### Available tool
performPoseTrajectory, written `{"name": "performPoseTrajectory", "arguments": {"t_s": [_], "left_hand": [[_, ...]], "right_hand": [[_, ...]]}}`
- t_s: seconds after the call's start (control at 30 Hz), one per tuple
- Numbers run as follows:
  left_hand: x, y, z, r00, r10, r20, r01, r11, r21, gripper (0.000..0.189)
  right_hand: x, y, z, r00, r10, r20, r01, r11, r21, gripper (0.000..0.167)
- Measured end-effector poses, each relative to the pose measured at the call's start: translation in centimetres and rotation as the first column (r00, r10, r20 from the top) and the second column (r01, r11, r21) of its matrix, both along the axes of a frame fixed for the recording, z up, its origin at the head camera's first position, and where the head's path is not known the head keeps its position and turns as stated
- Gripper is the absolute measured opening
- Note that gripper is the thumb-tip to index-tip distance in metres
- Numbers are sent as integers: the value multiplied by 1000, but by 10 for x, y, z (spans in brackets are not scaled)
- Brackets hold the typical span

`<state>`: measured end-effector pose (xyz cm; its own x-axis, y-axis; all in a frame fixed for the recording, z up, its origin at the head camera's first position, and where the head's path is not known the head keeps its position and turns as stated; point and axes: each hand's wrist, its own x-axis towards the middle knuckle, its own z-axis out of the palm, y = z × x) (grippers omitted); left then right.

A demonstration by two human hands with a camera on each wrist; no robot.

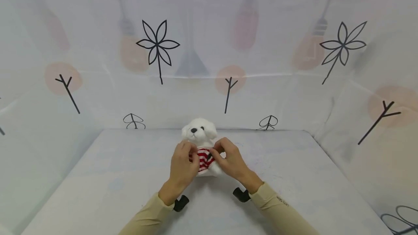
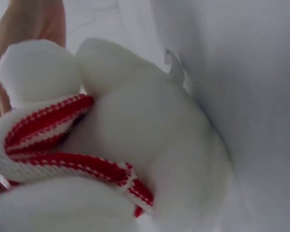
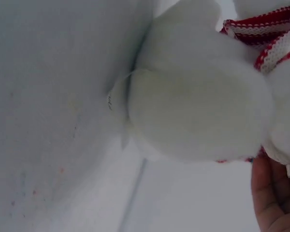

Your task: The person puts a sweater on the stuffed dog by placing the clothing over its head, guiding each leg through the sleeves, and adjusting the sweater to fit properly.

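A white plush dog sits upright near the back edge of the table, wearing a red-and-white striped knit sweater. My left hand is at one side of its chest, thumb and bent fingers pinching the sweater there. On the opposite side my right hand pinches the sweater's other edge between thumb and finger. In the left wrist view the sweater hangs in loose folds over the white belly. The right wrist view shows the plush body with right-hand fingers beside it.
The dog sits on a pale-covered table. Behind it hangs a patterned light curtain, which also closes both sides. A small white tag sticks out from the dog's base. Black wrist mounts hang below both forearms.
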<state>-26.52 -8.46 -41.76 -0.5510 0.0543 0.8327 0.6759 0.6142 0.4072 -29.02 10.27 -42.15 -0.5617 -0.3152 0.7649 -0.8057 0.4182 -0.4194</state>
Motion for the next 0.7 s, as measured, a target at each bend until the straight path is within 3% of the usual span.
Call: {"name": "performPoseTrajectory", "arguments": {"t_s": [0.13,0.33,0.53,0.7], "left_hand": [[3,1,2,999,6,44,-5,1000,-20,12],[7,2,4,990,71,120,-65,996,-54,32],[7,2,4,988,88,128,-80,995,-66,36],[9,2,6,983,96,156,-87,994,-61,39]], "right_hand": [[0,-1,-2,998,29,55,-29,1000,9,10],[3,-2,-2,990,24,140,-31,998,46,26],[7,-4,2,946,-23,323,-3,997,81,47],[11,-5,5,915,-12,402,-23,996,82,59]]}}
